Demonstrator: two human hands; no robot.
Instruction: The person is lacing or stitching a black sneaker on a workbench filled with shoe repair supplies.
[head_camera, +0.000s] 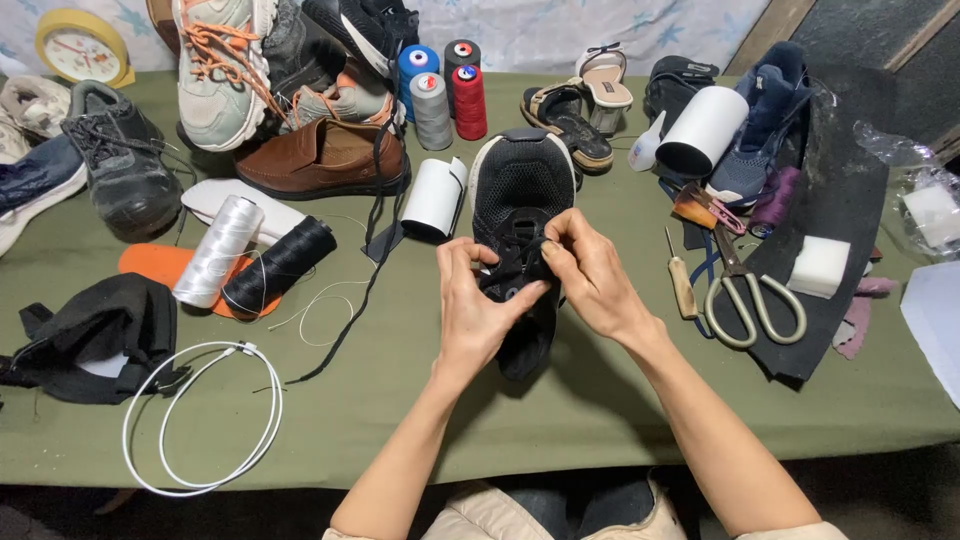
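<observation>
A black mesh sneaker (519, 190) with a white sole rim lies toe away from me in the middle of the green table (560, 400). My left hand (478, 305) grips its tongue and lace area from the left. Pinched in the fingers of my right hand (590, 268) is a black shoelace (512, 262) at the eyelets. Both hands meet over the shoe's middle, hiding part of the lacing.
Left: white thread spool (217, 250), black spool (280, 264), orange insole (160, 265), white cable loop (200, 415), black fabric (105, 335). Behind: brown shoe (320, 158), several shoes, thread cones (432, 108). Right: large scissors (745, 290), awl (680, 280), white roll (700, 130), white block (818, 265).
</observation>
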